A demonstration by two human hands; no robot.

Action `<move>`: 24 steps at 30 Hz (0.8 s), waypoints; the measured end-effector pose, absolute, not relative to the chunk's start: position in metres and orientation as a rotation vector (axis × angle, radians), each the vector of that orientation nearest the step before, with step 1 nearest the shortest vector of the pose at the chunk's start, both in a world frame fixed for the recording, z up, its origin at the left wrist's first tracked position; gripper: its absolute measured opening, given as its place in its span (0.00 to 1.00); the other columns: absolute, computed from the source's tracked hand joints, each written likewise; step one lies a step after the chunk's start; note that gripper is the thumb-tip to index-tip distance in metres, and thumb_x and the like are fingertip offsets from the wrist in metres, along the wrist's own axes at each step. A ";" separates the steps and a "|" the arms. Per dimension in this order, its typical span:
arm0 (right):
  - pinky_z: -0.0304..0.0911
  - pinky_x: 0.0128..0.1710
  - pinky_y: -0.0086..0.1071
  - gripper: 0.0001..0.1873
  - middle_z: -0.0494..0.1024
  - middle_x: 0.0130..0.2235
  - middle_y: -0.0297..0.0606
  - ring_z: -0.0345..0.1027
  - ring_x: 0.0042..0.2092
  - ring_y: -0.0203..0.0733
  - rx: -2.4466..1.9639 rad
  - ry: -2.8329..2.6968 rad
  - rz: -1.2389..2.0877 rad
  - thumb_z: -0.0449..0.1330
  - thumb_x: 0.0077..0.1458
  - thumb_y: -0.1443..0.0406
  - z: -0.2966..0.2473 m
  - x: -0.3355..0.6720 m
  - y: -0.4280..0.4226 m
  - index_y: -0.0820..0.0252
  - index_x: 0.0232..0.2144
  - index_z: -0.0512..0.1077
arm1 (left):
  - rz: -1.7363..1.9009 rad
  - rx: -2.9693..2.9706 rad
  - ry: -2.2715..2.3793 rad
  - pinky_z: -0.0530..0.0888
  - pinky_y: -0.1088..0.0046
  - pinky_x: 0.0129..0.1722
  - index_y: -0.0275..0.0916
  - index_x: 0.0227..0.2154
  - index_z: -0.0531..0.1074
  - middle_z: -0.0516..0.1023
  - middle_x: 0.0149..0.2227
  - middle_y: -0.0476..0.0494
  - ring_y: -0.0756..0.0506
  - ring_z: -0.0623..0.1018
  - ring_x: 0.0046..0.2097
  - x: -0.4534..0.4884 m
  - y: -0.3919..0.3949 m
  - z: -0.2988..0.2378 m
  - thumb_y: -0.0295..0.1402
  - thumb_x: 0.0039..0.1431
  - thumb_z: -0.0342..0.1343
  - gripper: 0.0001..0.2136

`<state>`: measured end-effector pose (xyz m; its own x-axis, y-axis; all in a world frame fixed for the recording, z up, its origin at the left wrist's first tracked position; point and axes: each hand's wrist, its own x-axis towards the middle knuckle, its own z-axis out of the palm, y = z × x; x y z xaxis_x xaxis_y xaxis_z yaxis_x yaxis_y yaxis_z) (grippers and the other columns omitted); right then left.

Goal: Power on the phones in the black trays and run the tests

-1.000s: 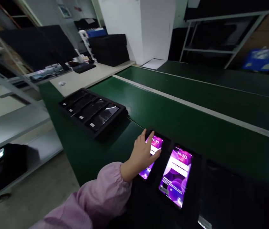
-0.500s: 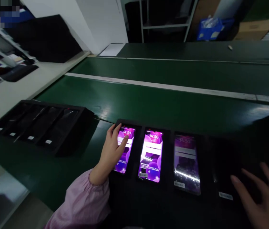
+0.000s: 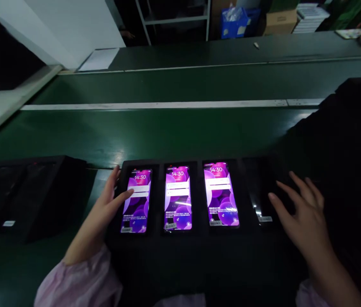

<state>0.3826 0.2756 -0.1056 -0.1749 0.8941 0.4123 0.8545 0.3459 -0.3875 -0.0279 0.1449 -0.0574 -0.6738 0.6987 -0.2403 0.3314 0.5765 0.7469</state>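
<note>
A black tray (image 3: 180, 241) holds a row of smartphones in separate slots. Three screens are lit purple and show 14:30: the left phone (image 3: 139, 209), the middle phone (image 3: 177, 209) and the third phone (image 3: 222, 198). At the right end, the last phone (image 3: 257, 192) is dark, with a white label near its bottom. My left hand (image 3: 103, 209) is open at the tray's left end, its thumb over the left phone's screen. Fingers spread, my right hand (image 3: 302, 213) is open at the dark phone's right side; whether its fingertips touch is unclear.
Another black tray (image 3: 55, 192) with dark phones stands to the left on the green work surface (image 3: 167, 132). A dark-clothed shape (image 3: 353, 170) fills the right side. Behind are a paper sheet (image 3: 100, 59), a blue bin (image 3: 234, 23) and a cardboard box (image 3: 281, 22).
My view has swung to the right. The third phone's screen has gone from dim to bright. My right hand has come closer beside the dark phone; my left thumb stays over the left phone.
</note>
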 end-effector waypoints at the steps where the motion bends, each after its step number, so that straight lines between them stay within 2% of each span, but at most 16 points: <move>1: 0.73 0.53 0.61 0.34 0.74 0.65 0.48 0.62 0.68 0.68 -1.516 -2.028 0.071 0.49 0.69 0.37 -0.103 0.381 0.273 0.55 0.50 0.80 | 0.950 0.743 2.216 0.66 0.49 0.71 0.46 0.75 0.50 0.60 0.75 0.40 0.32 0.62 0.74 -0.032 0.142 -0.054 0.53 0.51 0.60 0.49; 3: 0.70 0.57 0.62 0.26 0.74 0.64 0.47 0.61 0.69 0.67 -1.452 -2.045 0.019 0.52 0.72 0.45 -0.096 0.375 0.267 0.54 0.50 0.80 | 0.930 0.643 2.110 0.62 0.50 0.73 0.49 0.76 0.46 0.54 0.78 0.42 0.32 0.54 0.77 -0.041 0.136 -0.050 0.53 0.41 0.66 0.58; 5: 0.66 0.63 0.62 0.16 0.73 0.65 0.44 0.57 0.72 0.63 -1.279 -2.147 -0.024 0.55 0.73 0.55 -0.087 0.364 0.258 0.53 0.50 0.80 | 0.857 0.718 2.077 0.57 0.47 0.74 0.48 0.76 0.43 0.47 0.79 0.41 0.30 0.50 0.78 -0.048 0.132 -0.050 0.53 0.34 0.68 0.65; 8: 0.65 0.66 0.56 0.11 0.72 0.66 0.40 0.49 0.76 0.58 -0.921 -2.354 0.021 0.58 0.71 0.65 -0.076 0.341 0.242 0.52 0.49 0.80 | 0.796 0.862 2.065 0.54 0.43 0.74 0.45 0.76 0.42 0.41 0.80 0.40 0.29 0.50 0.78 -0.051 0.131 -0.058 0.51 0.35 0.67 0.64; 10: 0.67 0.65 0.54 0.11 0.73 0.66 0.39 0.46 0.77 0.57 -0.777 -2.430 0.078 0.58 0.71 0.66 -0.073 0.329 0.236 0.52 0.45 0.81 | 0.881 0.848 2.120 0.56 0.43 0.74 0.42 0.76 0.46 0.49 0.79 0.36 0.29 0.57 0.76 -0.049 0.135 -0.066 0.48 0.40 0.67 0.59; 13: 0.67 0.65 0.57 0.13 0.73 0.66 0.38 0.42 0.78 0.58 -0.769 -2.485 0.123 0.57 0.72 0.65 -0.077 0.319 0.235 0.52 0.42 0.82 | 1.144 0.721 2.173 0.59 0.46 0.73 0.35 0.74 0.50 0.59 0.75 0.31 0.32 0.64 0.73 -0.046 0.144 -0.078 0.43 0.52 0.64 0.49; 16: 0.65 0.66 0.63 0.13 0.66 0.71 0.42 0.39 0.78 0.61 -0.923 -2.471 0.074 0.56 0.73 0.63 -0.083 0.309 0.236 0.54 0.51 0.80 | 1.313 0.665 2.123 0.59 0.54 0.75 0.36 0.72 0.57 0.60 0.75 0.35 0.37 0.62 0.74 -0.047 0.148 -0.090 0.40 0.60 0.60 0.38; 19: 0.64 0.66 0.67 0.19 0.55 0.76 0.44 0.32 0.79 0.63 -0.881 -2.491 0.076 0.55 0.73 0.61 -0.085 0.287 0.225 0.55 0.61 0.74 | 1.430 0.591 2.045 0.62 0.57 0.74 0.40 0.69 0.63 0.63 0.74 0.39 0.35 0.64 0.74 -0.055 0.146 -0.100 0.44 0.55 0.63 0.39; 22: 0.67 0.64 0.67 0.18 0.54 0.77 0.34 0.28 0.79 0.64 -0.738 -2.637 0.163 0.56 0.72 0.61 -0.084 0.254 0.205 0.49 0.59 0.77 | 1.485 0.542 1.945 0.66 0.58 0.72 0.43 0.67 0.67 0.65 0.73 0.41 0.33 0.64 0.73 -0.070 0.141 -0.111 0.47 0.47 0.68 0.43; 24: 0.66 0.63 0.70 0.18 0.56 0.76 0.36 0.31 0.79 0.68 -0.818 -2.656 0.181 0.55 0.72 0.60 -0.084 0.237 0.197 0.50 0.59 0.77 | 1.497 0.522 1.898 0.67 0.57 0.71 0.45 0.66 0.70 0.65 0.73 0.43 0.32 0.64 0.74 -0.080 0.139 -0.117 0.49 0.42 0.71 0.45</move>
<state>0.2369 0.1972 -0.0842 -0.7698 0.5656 0.2959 0.5201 0.8245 -0.2230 -0.0798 0.1387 -0.1168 -0.7051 0.6645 -0.2475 -0.0858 0.2665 0.9600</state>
